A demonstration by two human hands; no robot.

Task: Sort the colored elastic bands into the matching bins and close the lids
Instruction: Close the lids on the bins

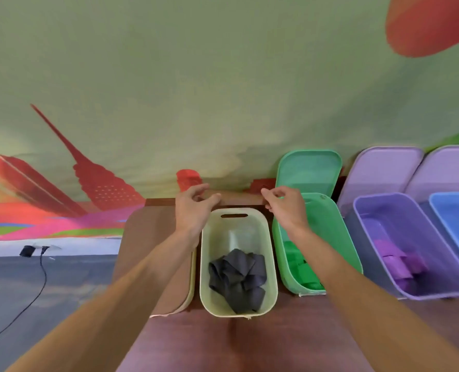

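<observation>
Left hand (193, 208): fingers curled on the left end of the tan lid (236, 199).
Right hand (284, 208): grasping the lid's right end.
Grey bands (236, 275): in the cream bin (272, 264), nearer than both hands, between the wrists.
Risk: uneven pull likely skews the lid off the rim; right forearm may nudge the green bin (330, 237) beneath it.

Both hands are reaching past the cream bin (239, 237) to the far edge of the table (290, 331), the left hand (193, 210) and right hand (287, 208) curling fingers at either end of a tan strip (239, 199); whether they are gripping it is unclear. Grey bands (236, 277) are lying in the cream bin, green bands (300, 267) in the green bin (330, 237) just to its right.
</observation>
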